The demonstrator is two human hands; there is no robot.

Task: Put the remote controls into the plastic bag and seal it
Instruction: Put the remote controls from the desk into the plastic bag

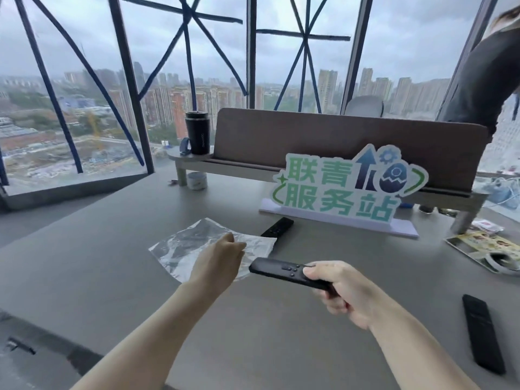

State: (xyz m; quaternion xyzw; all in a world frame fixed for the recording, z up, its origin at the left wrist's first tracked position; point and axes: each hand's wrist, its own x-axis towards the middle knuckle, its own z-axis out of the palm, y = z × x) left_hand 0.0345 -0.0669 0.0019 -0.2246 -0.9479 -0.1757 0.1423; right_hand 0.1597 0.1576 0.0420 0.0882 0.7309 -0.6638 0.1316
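Plastic bag (194, 243), clear and crinkled, lies flat on the smooth grey table (118, 249), a rough square turned so one corner points away from you. Take it as your landmark. Your left hand (221, 258) rests over its near right part, fingers curled down onto the film; whether they pinch it or only press it, you cannot tell from here.

Your right hand (342, 289) is just right of the bag and above the table, fingers wrapped and thumb on top, closed around one end of a slim matte black remote (284, 273). That remote is a long flat bar with a small cluster of buttons on its upper face; its long axis runs nearly level, left to right, free end pointing at the bag and overlapping its right edge.

A second black remote (277, 227) lies on the table at the bag's far right corner, partly tucked behind the film, long axis angled away and to the right. A third black remote (482, 333) lies well to the right of the bag, long axis running toward you.

Beyond the bag's far right stands a flat cut-out sign (346, 187) with green characters.
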